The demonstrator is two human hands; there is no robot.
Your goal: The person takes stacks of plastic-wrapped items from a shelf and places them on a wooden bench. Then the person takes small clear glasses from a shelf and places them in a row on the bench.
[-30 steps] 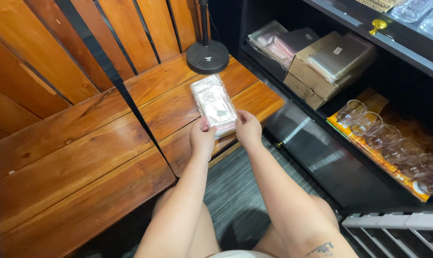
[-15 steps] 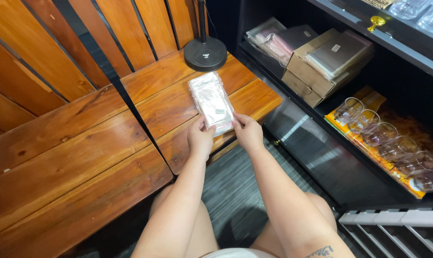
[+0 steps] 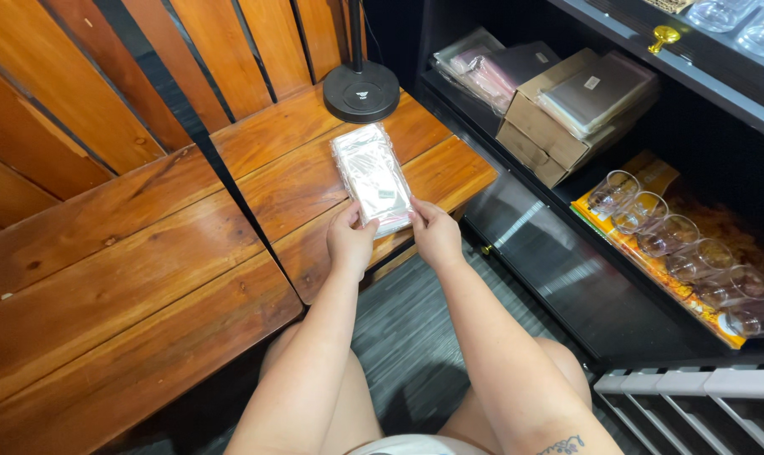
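Wooden planks, reddish and glossy, form the low table (image 3: 146, 278), set beside a black shelf unit (image 3: 567, 278) holding cardboard boxes (image 3: 550, 126) and a row of clear glasses (image 3: 677, 244). A flat, rectangular clear plastic packet (image 3: 372, 175) lies on the table, its long axis running from the hands toward the round black lamp base (image 3: 362, 91). Its near end is pinched by the left hand (image 3: 350, 244) and right hand (image 3: 437, 236), fingers closed on its corners.

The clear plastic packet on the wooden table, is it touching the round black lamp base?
No, the clear plastic packet lies apart from the round black base, with bare wood of the table between them.
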